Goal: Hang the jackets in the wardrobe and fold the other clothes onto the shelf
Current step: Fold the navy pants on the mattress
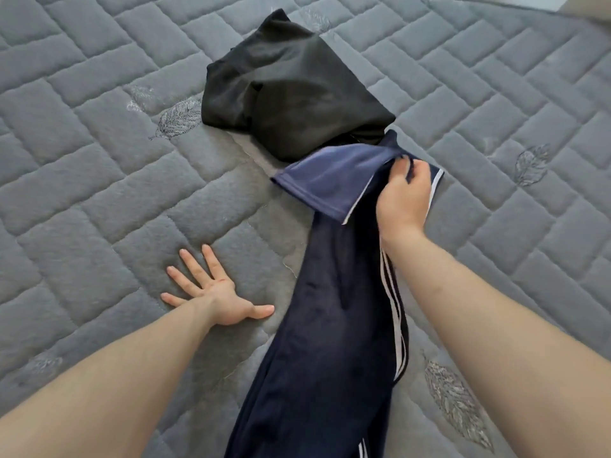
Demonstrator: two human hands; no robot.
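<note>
Trousers (327,342) navy, white side stripes (paler lining showing), right hand (405,198) pinching far end; left hand (216,297) spread flat on mattress (99,160).

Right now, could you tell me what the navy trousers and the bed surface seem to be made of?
Navy trousers: probably smooth synthetic knit, slightly sheeny, with white side stripes. Bed surface: grey quilted fabric, matte and soft-looking, stitched into padded blocks.

bare mattress (99,180) left, black garment (291,90) ahead, possibly overlapping navy trousers (330,325)
</note>
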